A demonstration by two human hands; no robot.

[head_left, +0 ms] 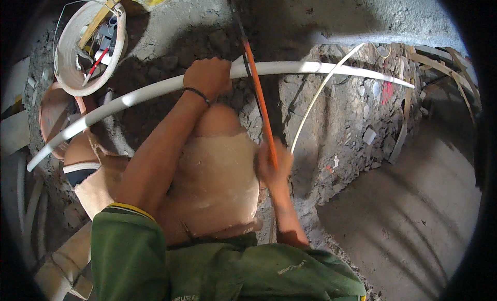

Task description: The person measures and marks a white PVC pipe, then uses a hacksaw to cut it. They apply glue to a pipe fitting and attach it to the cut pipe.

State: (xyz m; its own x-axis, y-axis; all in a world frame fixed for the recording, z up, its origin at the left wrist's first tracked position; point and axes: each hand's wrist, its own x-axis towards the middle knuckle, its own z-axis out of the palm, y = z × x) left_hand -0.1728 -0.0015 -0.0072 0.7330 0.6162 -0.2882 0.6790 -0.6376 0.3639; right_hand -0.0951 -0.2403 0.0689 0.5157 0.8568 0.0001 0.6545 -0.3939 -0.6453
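Observation:
A long white plastic pipe runs across the view from lower left to upper right. My left hand grips it near its middle and holds it over the rubble. My right hand is closed on the orange frame of a hacksaw, whose blade end crosses the pipe just right of my left hand. My bent knee in light shorts sits below the pipe between both arms.
A thin white conduit lies across broken concrete and rubble. At the upper left a white bucket holds tools. A brown basin sits below it. Smooth concrete floor spreads at the lower right.

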